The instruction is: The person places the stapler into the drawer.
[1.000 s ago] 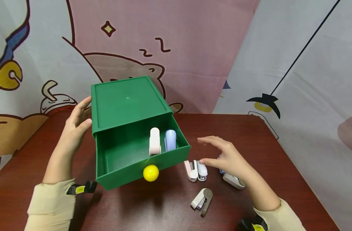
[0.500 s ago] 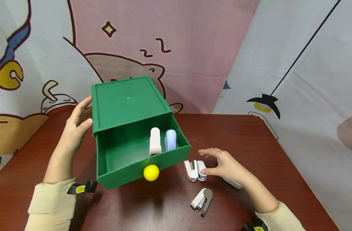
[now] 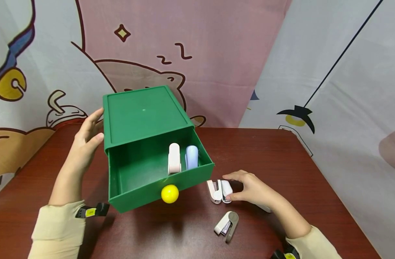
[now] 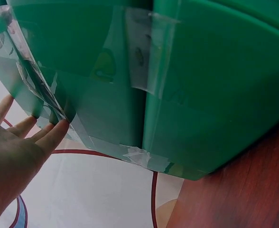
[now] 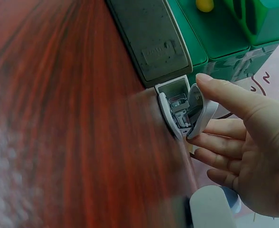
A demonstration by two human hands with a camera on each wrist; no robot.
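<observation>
My right hand is at a small white stapler on the table, thumb at its near end and fingers at its far end. In the right wrist view thumb and fingers pinch this stapler, whose jaws stand apart. A pinkish-white stapler lies right beside it. On the left, my left hand rests with extended fingers against the side of a green drawer box. The left wrist view shows fingertips on the taped green wall. The pulled-out drawer holds a white stapler and a light blue stapler.
A grey-and-white stapler lies nearer on the brown table. Part of another grey stapler shows under my right hand. A yellow ball knob sticks out from the drawer front. A printed curtain hangs behind the table.
My right hand has moved down and slightly left onto the white stapler, and thumb and fingers have closed on it. My left hand and the drawer box stay put.
</observation>
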